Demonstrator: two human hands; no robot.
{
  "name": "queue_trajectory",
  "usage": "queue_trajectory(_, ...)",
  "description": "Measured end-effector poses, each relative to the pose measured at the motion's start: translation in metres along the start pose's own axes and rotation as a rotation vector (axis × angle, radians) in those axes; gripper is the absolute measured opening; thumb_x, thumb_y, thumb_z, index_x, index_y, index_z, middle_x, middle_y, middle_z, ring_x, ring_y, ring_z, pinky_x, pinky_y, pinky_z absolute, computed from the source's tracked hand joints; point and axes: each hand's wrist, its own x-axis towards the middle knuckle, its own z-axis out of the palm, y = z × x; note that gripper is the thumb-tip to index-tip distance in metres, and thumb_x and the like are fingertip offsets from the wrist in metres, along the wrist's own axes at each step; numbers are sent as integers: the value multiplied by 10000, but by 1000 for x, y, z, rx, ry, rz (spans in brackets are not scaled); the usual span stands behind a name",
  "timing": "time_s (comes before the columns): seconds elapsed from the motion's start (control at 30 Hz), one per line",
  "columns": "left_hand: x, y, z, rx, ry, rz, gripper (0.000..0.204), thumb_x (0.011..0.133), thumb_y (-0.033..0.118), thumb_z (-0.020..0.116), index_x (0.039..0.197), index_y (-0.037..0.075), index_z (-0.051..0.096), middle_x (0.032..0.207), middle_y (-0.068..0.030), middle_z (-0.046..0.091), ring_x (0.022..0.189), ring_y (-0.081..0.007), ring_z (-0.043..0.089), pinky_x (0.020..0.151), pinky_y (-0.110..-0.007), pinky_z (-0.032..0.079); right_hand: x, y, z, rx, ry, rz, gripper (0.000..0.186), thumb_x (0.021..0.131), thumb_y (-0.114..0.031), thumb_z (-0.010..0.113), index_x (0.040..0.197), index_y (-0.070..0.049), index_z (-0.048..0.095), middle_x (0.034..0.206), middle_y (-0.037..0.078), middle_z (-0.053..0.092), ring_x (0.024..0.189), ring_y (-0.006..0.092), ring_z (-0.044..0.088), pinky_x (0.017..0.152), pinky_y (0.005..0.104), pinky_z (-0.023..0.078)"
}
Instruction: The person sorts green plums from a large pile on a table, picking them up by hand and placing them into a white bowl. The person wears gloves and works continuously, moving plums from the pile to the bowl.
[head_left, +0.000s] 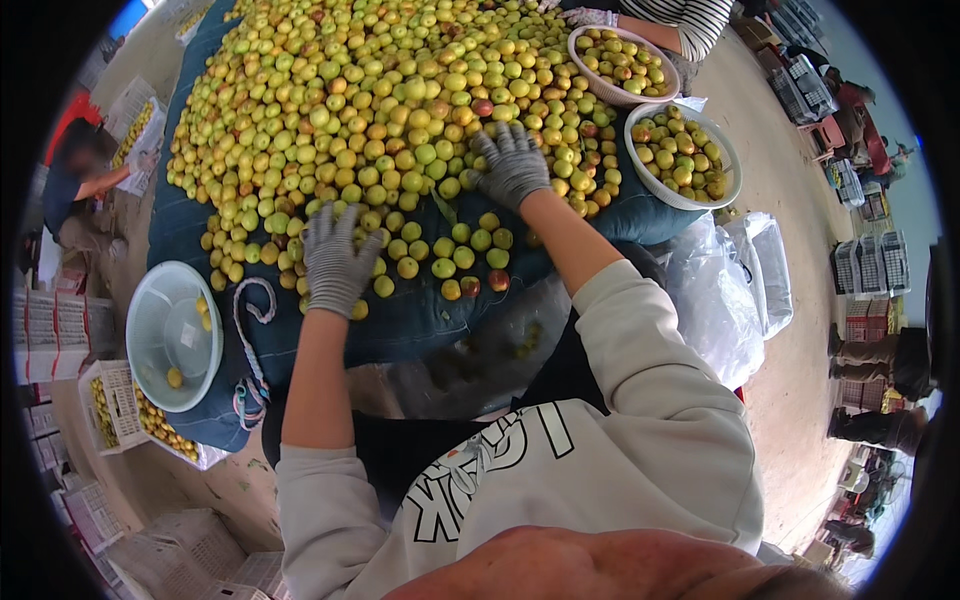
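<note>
The gloved left hand (340, 258) lay palm-down at the near edge of the fruit heap (340, 115) on the blue cloth (178, 225), the right hand (513, 168) farther right upon it; both appeared released, fingers spread. The step in hand was apparently spreading fruit; the next move presumably called for curling fingers around selected pieces. Palms and lower layers were hidden. Beyond the heap's far right, a co-worker's striped sleeve (688, 22) was cut off.
</note>
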Motion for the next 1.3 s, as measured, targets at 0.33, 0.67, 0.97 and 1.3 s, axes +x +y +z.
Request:
queue_trajectory(0.33, 36, 20, 18, 139, -149, -82, 617, 911, 580, 551, 1424, 239, 511, 1566, -136, 321, 1413, -366, 336, 1119, -478, 365, -76, -8, 8, 6, -301, -587, 610, 1009, -531, 360, 1462, -133, 455, 1618, 119, 239, 1506, 297, 174, 1214, 490, 149)
queue_trajectory(0.67, -30, 25, 19, -53, -237, 71, 598, 915, 437, 611, 1395, 92, 524, 1487, -169, 435, 1372, -341, 411, 1136, -430, 357, -8, 15, 13, -3, -158, 0, 750, 981, -626, 334, 1556, -149, 279, 1630, 141, 191, 1506, 341, 148, 1221, 477, 91)
queue_trajectory(0.97, -31, 2, 27, 90, -165, -51, 639, 970, 507, 463, 1474, 115, 430, 1547, -155, 378, 1432, -337, 339, 1211, -460, 183, -69, 0, 4, 15, -280, -416, 644, 1009, -559, 336, 1525, -174, 356, 1617, 91, 246, 1510, 329, 140, 1221, 496, 83)
queue_trajectory(1.3, -58, 23, 20, 141, -161, 34, 521, 964, 442, 495, 1393, 153, 552, 1550, -191, 348, 1419, -403, 327, 1192, -504, 208, -47, 23, 27, 55, -119, -5, 758, 959, -652, 363, 1530, -153, 352, 1615, 157, 227, 1503, 372, 139, 1224, 480, 92)
